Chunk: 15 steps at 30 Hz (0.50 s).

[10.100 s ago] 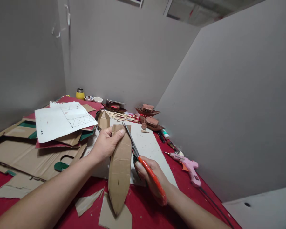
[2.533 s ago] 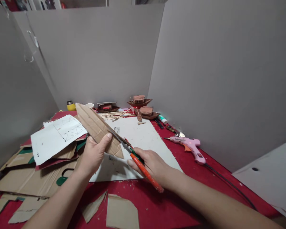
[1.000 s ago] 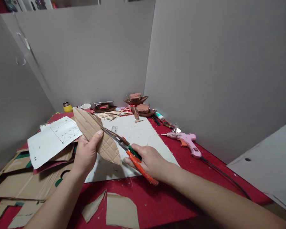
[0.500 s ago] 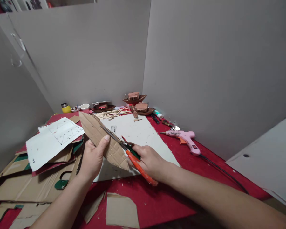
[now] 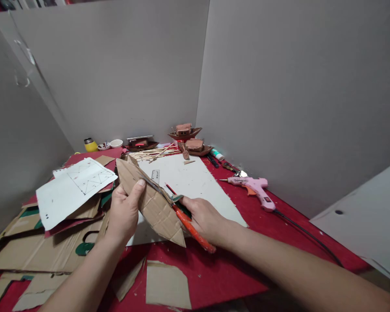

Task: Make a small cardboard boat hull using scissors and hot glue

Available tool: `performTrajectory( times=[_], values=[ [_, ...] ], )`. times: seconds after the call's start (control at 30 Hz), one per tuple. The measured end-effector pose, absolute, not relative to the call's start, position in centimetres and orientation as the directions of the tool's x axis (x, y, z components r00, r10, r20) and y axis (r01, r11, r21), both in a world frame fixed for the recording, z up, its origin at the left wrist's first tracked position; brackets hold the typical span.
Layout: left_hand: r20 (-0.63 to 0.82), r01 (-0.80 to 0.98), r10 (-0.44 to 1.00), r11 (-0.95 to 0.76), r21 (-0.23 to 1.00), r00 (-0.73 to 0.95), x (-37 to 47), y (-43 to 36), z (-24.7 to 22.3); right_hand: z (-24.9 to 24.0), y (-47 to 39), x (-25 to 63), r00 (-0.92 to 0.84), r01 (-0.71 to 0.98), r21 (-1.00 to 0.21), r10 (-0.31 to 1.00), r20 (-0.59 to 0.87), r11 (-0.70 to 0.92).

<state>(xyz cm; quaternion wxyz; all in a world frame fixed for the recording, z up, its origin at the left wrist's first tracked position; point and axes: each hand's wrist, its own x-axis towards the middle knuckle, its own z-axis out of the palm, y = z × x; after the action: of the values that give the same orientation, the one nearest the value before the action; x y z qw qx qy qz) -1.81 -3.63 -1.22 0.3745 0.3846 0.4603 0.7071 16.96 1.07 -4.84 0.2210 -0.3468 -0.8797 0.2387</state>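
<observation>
A long brown cardboard piece with pointed ends is gripped by my left hand, thumb on top. My right hand is closed on orange-handled scissors, whose blades lie along the cardboard's upper right edge. A narrow strip with some green on it curls up by the blades near my right fingers. Beneath both hands lies a white board, with a small ruler on it. Part of the scissors' lower handle is hidden by my right hand.
Cardboard sheets and a paper with a drawn pattern lie at left. A pink glue gun with a cable rests at right. Model boats and thin wooden sticks are at the back. A cardboard offcut lies in front.
The cardboard has shifted slightly right and down, its lower tip nearer the scissor handles. My left hand has moved a little left along it. The scissors stay in my right hand.
</observation>
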Motion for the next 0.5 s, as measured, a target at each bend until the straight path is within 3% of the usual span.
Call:
performTrajectory(
  times=[0.33, 0.5],
  values=[
    [0.156, -0.258, 0.893, -0.283, 0.924, -0.421, -1.22, -3.53, -1.15, -5.6, 0.84, 16.88, -0.677, 0.349, -0.712, 0.689, 0.259, 0.61],
    [0.13, -0.28, 0.897, -0.265, 0.923, -0.422, -1.08, -3.5, -1.4, -5.5, 0.97, 16.66, -0.675, 0.411, -0.69, 0.708, 0.209, 0.596]
  ],
)
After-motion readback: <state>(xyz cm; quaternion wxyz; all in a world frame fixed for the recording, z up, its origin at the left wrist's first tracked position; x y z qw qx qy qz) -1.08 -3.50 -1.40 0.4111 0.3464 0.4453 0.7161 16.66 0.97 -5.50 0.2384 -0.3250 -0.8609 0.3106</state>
